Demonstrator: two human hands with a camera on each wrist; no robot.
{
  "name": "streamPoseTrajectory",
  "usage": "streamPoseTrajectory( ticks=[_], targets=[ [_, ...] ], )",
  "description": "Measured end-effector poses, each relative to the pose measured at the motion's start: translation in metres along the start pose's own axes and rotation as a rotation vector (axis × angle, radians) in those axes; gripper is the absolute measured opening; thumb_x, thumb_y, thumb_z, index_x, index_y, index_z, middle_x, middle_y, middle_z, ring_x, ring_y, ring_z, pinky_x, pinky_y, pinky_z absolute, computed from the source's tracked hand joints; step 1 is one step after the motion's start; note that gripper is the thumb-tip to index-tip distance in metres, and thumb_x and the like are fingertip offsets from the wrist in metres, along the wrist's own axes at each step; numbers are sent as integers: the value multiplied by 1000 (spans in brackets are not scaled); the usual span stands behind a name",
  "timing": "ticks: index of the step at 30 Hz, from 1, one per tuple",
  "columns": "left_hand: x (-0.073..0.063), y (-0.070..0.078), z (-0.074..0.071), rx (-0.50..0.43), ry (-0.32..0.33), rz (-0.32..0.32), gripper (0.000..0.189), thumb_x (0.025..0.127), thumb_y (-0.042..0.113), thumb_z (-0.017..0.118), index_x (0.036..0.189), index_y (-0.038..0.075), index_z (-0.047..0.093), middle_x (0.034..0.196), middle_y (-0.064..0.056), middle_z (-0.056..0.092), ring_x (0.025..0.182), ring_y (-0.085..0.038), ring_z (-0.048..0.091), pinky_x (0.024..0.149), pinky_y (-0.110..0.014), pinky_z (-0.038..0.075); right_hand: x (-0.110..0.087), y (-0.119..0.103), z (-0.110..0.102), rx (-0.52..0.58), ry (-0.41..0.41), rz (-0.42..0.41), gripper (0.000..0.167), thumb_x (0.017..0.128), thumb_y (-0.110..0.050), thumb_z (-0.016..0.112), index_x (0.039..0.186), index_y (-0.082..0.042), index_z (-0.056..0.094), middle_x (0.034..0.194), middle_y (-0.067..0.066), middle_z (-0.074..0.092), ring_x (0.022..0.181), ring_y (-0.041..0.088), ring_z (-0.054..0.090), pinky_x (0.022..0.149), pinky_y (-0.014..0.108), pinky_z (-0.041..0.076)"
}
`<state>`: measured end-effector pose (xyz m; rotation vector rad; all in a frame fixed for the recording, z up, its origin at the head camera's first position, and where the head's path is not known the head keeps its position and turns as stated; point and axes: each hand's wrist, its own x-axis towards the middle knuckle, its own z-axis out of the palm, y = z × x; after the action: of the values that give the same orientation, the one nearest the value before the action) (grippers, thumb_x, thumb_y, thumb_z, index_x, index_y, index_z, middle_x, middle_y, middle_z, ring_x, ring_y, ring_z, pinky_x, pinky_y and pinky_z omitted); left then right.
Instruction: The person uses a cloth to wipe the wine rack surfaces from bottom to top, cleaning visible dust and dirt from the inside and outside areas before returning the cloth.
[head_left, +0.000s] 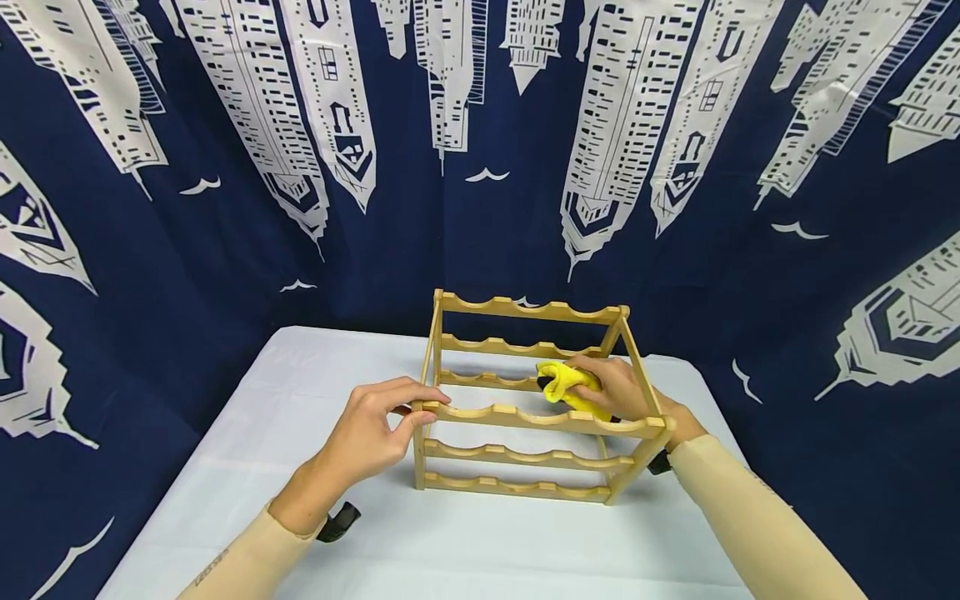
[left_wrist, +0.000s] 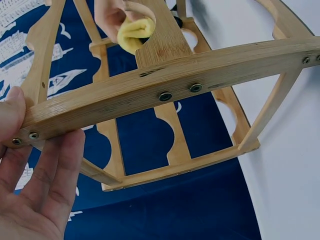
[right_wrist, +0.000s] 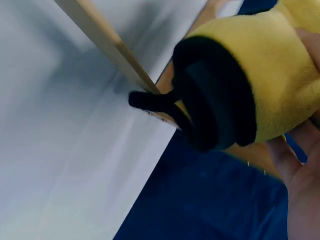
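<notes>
A light wooden wine rack (head_left: 506, 414) with scalloped rails stands on the table. My left hand (head_left: 378, 421) grips its upper front left corner, fingers on top and thumb at the front. In the left wrist view, the left hand (left_wrist: 42, 170) pinches the end of a screwed wooden bar (left_wrist: 175, 80). My right hand (head_left: 618, 385) reaches through the right end of the rack and holds a bunched yellow cloth (head_left: 570, 390) with black edging. The right wrist view shows this cloth (right_wrist: 270, 70) close up, with a black band and a dangling black strip (right_wrist: 152, 101).
A white cloth-covered table (head_left: 300, 433) lies under the rack. Behind and around it hangs a dark blue curtain (head_left: 480, 233) printed with white buildings and birds. Black wrist straps, such as the left one (head_left: 339, 523), show below the hands.
</notes>
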<state>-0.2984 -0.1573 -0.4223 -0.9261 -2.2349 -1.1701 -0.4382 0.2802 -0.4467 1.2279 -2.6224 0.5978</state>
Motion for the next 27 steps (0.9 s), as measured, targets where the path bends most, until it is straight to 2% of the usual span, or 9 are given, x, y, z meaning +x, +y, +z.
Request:
streamPoseTrajectory(
  ticks=[3, 7, 12, 16, 19, 21, 25, 27],
  targets=[
    [1, -1, 0, -12, -2, -3, 29, 101, 3, 90, 123, 21, 88, 114, 7, 89, 99, -11, 84, 83, -26, 72, 13, 3, 4, 7, -95, 5, 32, 108, -13, 86, 139, -12, 78, 117, 0, 85, 91, 4, 71, 85, 29, 67],
    [0, -2, 1, -19, 8, 8, 29, 100, 3, 90, 123, 20, 88, 113, 7, 89, 98, -10, 84, 84, -23, 71, 30, 6, 14, 11, -193, -30, 31, 111, -17, 82, 141, -13, 78, 117, -3, 84, 88, 1, 70, 85, 25, 67],
    [0, -3, 3, -25, 29, 47, 29, 100, 2, 89, 123, 20, 87, 111, 6, 89, 96, -11, 84, 83, -21, 70, 46, 12, 26, -32, -242, -87, 35, 113, -16, 79, 147, -11, 74, 125, 2, 84, 88, 2, 68, 83, 24, 66],
    [-1, -3, 5, -32, 27, 43, 30, 101, 2, 89, 123, 22, 87, 111, 7, 88, 95, -10, 83, 84, -20, 70, 51, 16, 38, -33, -279, -106, 39, 112, -13, 75, 151, -10, 72, 132, 5, 82, 94, 7, 67, 85, 27, 65],
    [-2, -4, 6, -31, 25, 34, 31, 101, 2, 89, 124, 23, 87, 111, 7, 88, 95, -9, 82, 85, -19, 69, 58, 17, 49, -20, -286, -143, 42, 112, -14, 74, 153, -9, 71, 137, 9, 83, 95, 8, 67, 89, 31, 66],
    [-3, -4, 5, -26, 26, 31, 32, 100, 1, 89, 124, 23, 87, 112, 7, 88, 94, -9, 82, 85, -18, 69, 64, 17, 55, -4, -268, -170, 42, 112, -15, 75, 153, -8, 71, 138, 11, 84, 90, 6, 65, 89, 32, 67],
    [-3, -5, 4, -22, 29, 31, 34, 99, 1, 90, 125, 22, 87, 112, 7, 89, 94, -9, 83, 85, -18, 68, 74, 18, 70, 45, -204, -216, 40, 113, -17, 78, 151, -10, 68, 116, 7, 85, 70, -1, 52, 71, 26, 61],
    [-2, -5, 4, -24, 32, 36, 34, 98, 0, 91, 125, 22, 87, 113, 6, 89, 94, -9, 83, 85, -18, 68, 78, 20, 76, 73, -168, -256, 39, 112, -16, 80, 149, -11, 68, 115, 6, 84, 71, -1, 56, 71, 23, 62]
  ],
)
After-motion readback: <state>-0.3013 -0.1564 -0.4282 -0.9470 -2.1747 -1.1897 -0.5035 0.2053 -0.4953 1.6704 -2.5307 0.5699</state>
